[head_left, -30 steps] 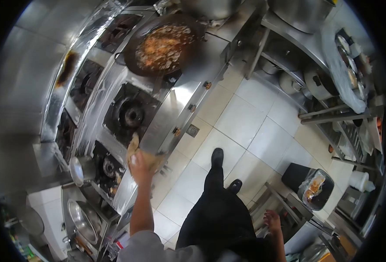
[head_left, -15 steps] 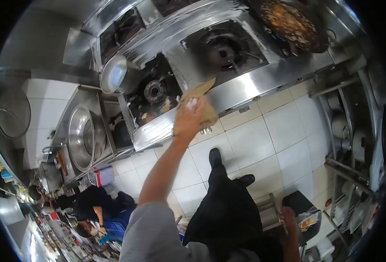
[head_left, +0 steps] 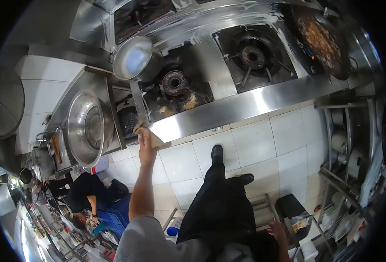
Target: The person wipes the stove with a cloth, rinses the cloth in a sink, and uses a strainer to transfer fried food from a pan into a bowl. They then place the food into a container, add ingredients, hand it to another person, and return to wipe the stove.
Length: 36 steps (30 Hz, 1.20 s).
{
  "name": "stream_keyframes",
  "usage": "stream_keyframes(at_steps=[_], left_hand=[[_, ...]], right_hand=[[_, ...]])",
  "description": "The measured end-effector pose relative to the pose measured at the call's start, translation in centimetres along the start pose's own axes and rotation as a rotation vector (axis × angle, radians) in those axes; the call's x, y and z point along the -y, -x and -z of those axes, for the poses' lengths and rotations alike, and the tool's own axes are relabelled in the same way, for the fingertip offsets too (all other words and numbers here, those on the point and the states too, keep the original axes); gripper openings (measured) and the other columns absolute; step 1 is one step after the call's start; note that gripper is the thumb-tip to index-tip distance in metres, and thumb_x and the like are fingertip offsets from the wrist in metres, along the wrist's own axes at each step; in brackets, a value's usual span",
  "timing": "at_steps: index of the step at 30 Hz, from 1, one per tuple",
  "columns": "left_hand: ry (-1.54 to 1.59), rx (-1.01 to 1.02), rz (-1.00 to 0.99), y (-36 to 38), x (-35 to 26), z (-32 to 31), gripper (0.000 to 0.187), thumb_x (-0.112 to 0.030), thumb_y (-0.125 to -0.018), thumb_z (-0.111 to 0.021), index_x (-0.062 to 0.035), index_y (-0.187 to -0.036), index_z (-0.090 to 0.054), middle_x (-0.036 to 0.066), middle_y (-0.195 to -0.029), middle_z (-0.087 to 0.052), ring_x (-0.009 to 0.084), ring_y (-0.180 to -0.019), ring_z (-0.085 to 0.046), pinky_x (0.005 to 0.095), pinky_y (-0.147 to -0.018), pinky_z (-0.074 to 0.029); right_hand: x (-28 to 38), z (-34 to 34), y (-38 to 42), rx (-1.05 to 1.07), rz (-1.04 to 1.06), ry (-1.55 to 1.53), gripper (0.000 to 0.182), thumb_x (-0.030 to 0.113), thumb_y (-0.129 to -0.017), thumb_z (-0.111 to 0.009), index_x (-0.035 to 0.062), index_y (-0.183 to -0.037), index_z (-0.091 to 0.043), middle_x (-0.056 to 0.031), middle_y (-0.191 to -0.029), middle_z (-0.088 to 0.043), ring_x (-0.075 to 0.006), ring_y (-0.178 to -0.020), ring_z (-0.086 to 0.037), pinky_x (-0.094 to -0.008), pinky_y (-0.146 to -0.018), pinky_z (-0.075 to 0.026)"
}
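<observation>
Tan cloth (head_left: 155,138), likely soft and light, best gripped bunched: left hand (head_left: 145,149) clutches it beside the stove (head_left: 210,115); right hand (head_left: 277,230), pose unclear.

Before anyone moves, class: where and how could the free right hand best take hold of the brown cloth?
Probably pinch the brown cloth by its loose flap, coming from the person's own right. The left hand covers the cloth's middle, while that flap spreads out uncovered on the side facing the right hand.
</observation>
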<state>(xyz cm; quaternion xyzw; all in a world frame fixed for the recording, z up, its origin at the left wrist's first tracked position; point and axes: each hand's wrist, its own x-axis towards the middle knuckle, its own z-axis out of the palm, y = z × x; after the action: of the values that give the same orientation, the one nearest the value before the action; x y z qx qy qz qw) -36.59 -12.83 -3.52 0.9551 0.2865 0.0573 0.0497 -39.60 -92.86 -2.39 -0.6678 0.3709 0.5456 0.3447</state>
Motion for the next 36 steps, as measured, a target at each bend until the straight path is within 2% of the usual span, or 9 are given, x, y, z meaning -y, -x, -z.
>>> stream_keyframes(at_steps=[3,7,11,13,18,22,29,31,36], left_hand=[[0.507,0.015,0.604,4.3,2.2,-0.9,0.061,-0.016,-0.077,-0.080,-0.0134,-0.133,-0.057,0.017,-0.110,-0.067,0.0343,-0.100,-0.066,0.0406,-0.085,-0.057],[1.332,-0.162,1.081,9.5,3.0,-1.2,0.026,-0.023,-0.101,-0.048,-0.0030,-0.112,-0.062,0.012,-0.083,-0.065,0.0274,-0.065,-0.067,0.0401,-0.048,-0.054],[2.510,0.239,0.800,11.0,4.3,0.2,0.036,-0.026,-0.099,-0.051,-0.0059,-0.129,-0.056,0.013,-0.114,-0.066,0.0305,-0.097,-0.069,0.0466,-0.080,-0.059],[1.897,-0.104,0.945,6.3,-1.5,6.5,0.046,-0.038,-0.101,-0.046,-0.0073,-0.134,-0.052,0.013,-0.123,-0.062,0.0317,-0.112,-0.063,0.0488,-0.092,-0.054],[1.936,-0.220,0.756,-0.2,-5.1,9.4,0.053,-0.042,-0.102,-0.041,-0.0023,-0.136,-0.049,0.014,-0.127,-0.058,0.0346,-0.116,-0.058,0.0504,-0.104,-0.044],[0.255,-0.312,0.392,-1.8,-5.1,-1.2,0.050,-0.021,-0.093,-0.054,-0.0036,-0.140,-0.047,0.028,-0.145,-0.041,0.0458,-0.129,-0.041,0.0600,-0.108,-0.031],[0.121,-0.091,0.376,-14.6,-2.7,0.5,0.059,-0.008,-0.090,-0.051,-0.0160,-0.148,-0.043,0.017,-0.158,-0.035,0.0392,-0.149,-0.024,0.0616,-0.116,-0.023],[0.179,-0.189,0.025,-17.5,-0.1,0.4,0.050,0.004,-0.083,-0.056,-0.0099,-0.130,-0.061,0.010,-0.148,-0.049,0.0380,-0.139,-0.039,0.0574,-0.113,-0.028],[0.331,-0.090,0.063,-13.5,-1.7,0.7,0.046,0.012,-0.074,-0.060,-0.0154,-0.108,-0.076,0.008,-0.123,-0.063,0.0314,-0.125,-0.055,0.0428,-0.106,-0.041]], right_hand=[[4.9,-1.2,-1.0,0.230,0.129,0.164,0.024,0.027,-0.095,-0.057,0.0073,-0.108,-0.064,-0.0049,-0.086,-0.063,-0.0150,-0.075,-0.063,-0.0291,-0.059,-0.052],[20.1,-8.1,1.9,-0.068,0.646,0.387,0.028,0.025,-0.097,-0.059,0.0038,-0.113,-0.065,-0.0075,-0.097,-0.069,-0.0148,-0.081,-0.066,-0.0286,-0.066,-0.054],[36.9,-15.7,6.4,0.131,0.810,0.130,0.028,0.022,-0.100,-0.060,0.0015,-0.118,-0.064,-0.0060,-0.102,-0.068,-0.0149,-0.088,-0.067,-0.0279,-0.075,-0.055],[44.5,-19.3,9.3,0.251,0.945,0.146,0.025,0.021,-0.101,-0.059,0.0023,-0.118,-0.064,-0.0045,-0.102,-0.067,-0.0121,-0.087,-0.064,-0.0258,-0.077,-0.054],[60.2,-28.2,16.0,0.538,1.104,0.235,0.027,0.023,-0.102,-0.059,0.0049,-0.120,-0.062,-0.0025,-0.105,-0.065,-0.0098,-0.090,-0.062,-0.0253,-0.075,-0.052],[68.7,-35.4,19.0,0.593,1.154,0.281,0.031,0.027,-0.099,-0.062,0.0042,-0.121,-0.061,-0.0023,-0.101,-0.064,-0.0101,-0.089,-0.061,-0.0262,-0.072,-0.052],[78.2,-46.7,17.6,0.352,1.021,0.157,0.051,0.031,-0.087,-0.070,0.0007,-0.124,-0.053,-0.0093,-0.101,-0.064,-0.0214,-0.088,-0.064,-0.0358,-0.069,-0.056],[79.3,-48.8,16.1,0.283,1.054,0.105,0.042,0.020,-0.083,-0.068,-0.0022,-0.116,-0.055,-0.0150,-0.097,-0.065,-0.0265,-0.079,-0.067,-0.0381,-0.059,-0.059],[80.9,-51.3,14.3,0.232,1.029,0.050,0.021,0.008,-0.079,-0.062,-0.0034,-0.098,-0.061,-0.0169,-0.089,-0.065,-0.0271,-0.070,-0.068,-0.0411,-0.050,-0.061]])
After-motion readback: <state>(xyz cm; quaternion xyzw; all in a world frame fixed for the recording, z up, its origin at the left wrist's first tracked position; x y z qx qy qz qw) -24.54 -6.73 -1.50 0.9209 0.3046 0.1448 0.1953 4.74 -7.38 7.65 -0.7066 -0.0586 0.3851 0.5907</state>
